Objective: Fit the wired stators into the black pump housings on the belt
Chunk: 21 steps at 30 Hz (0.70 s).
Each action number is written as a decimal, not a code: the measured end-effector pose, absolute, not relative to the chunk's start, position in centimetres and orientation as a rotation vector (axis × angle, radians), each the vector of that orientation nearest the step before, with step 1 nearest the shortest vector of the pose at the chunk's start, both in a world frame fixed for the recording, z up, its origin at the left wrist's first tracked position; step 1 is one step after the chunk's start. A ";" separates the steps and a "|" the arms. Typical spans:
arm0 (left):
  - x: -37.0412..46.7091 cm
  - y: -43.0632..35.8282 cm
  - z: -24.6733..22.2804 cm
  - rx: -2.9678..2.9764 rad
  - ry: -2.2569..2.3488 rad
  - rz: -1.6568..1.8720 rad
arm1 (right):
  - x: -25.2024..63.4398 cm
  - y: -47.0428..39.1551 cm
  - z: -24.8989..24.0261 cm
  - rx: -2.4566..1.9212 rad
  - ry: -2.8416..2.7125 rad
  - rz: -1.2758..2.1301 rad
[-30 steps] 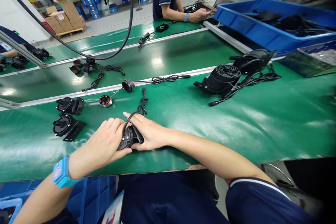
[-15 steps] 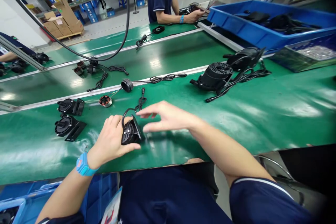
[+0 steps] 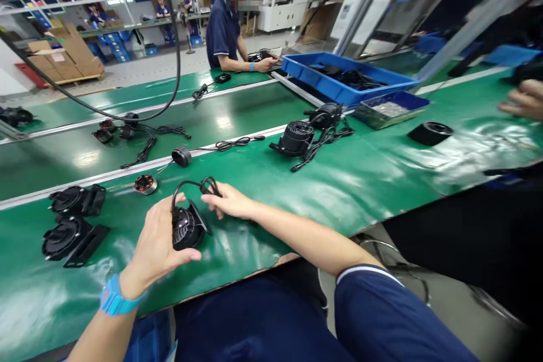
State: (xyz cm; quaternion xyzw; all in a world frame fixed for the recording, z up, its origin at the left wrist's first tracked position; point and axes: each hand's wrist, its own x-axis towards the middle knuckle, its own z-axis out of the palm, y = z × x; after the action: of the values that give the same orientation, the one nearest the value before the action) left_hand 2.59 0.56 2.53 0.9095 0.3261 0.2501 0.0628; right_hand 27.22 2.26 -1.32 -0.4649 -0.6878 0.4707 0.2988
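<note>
A round black motor housing (image 3: 186,229) with a flat bracket on its right side stands on the green worktop. My left hand (image 3: 155,237) is curved around its left side, the thumb in front and apart from the fingers. From the top of the housing a black cable (image 3: 183,183) arcs over to the right. My right hand (image 3: 224,201) pinches the looped bundle of that cable just above the worktop, and some of its fingertips are hidden. Left of the hands lie two similar black units with brackets, one nearer (image 3: 68,240) and one farther (image 3: 73,201).
A copper-wound stator (image 3: 145,184) is wired to a black cap (image 3: 181,156) by the metal rail. Farther right are black motors with cables (image 3: 297,138), a blue bin (image 3: 326,82), a tray of small parts (image 3: 390,110) and a black ring (image 3: 430,133). Co-workers are across and at right.
My right hand has closed on the cable bundle and lifted it off the worktop. My left hand stays at the housing. The view has swung to the right, bringing the black ring into sight.
</note>
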 end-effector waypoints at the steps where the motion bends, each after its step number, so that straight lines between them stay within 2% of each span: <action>1: 2.6 0.7 2.4 2.752 0.967 0.764 | 26.8 1.4 -1.5 -1.156 -1.663 1.454; 4: 3.1 0.9 2.3 2.750 0.936 0.787 | 25.3 -0.8 -1.9 -0.897 -1.259 1.836; 7: 4.0 0.6 2.3 2.689 0.944 0.861 | 24.3 -2.3 -2.2 -0.884 -1.013 1.842; 13: 6.5 -0.7 1.2 2.529 0.812 0.944 | 27.3 -6.5 -2.9 -1.025 -0.745 1.597; 21: 8.0 0.3 -4.2 2.525 0.782 0.733 | 40.5 -14.2 -3.1 -1.232 -0.316 0.947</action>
State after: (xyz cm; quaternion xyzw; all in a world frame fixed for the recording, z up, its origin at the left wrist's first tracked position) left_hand 8.04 0.30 -4.18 0.9023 0.2796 0.2618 0.1978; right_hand 40.47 -14.23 -3.12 -0.5536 -0.1420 0.4255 0.7017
